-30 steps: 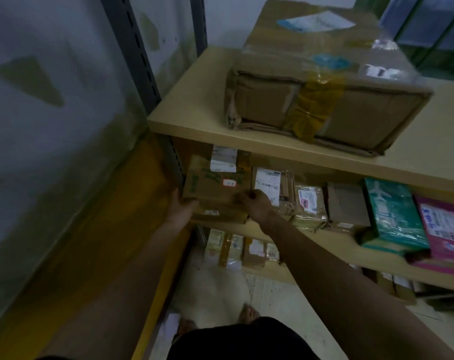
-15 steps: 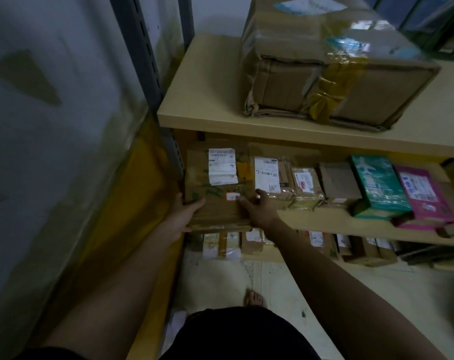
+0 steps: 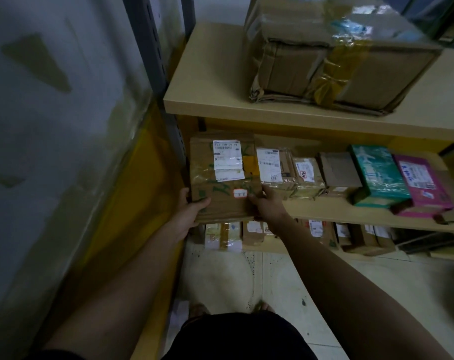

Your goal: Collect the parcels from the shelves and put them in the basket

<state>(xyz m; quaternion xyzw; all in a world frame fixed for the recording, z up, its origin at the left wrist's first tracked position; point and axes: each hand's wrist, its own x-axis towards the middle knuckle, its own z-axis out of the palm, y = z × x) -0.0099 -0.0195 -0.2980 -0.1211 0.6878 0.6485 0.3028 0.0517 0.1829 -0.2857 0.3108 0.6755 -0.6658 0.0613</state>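
At the far left of the middle shelf (image 3: 324, 211), the left hand (image 3: 190, 209) grips the near left corner of the flat brown parcel (image 3: 224, 178), thumb curled over its top. The right hand (image 3: 266, 203) clamps the near right edge, fingers wrapped underneath. Against half a second ago, the parcel has slid outward, its near end now overhanging the shelf edge. Judgement: extraction is under way, nearly free. To its right, the neighbouring row of parcels (image 3: 309, 175) remains shelved. No basket is visible.
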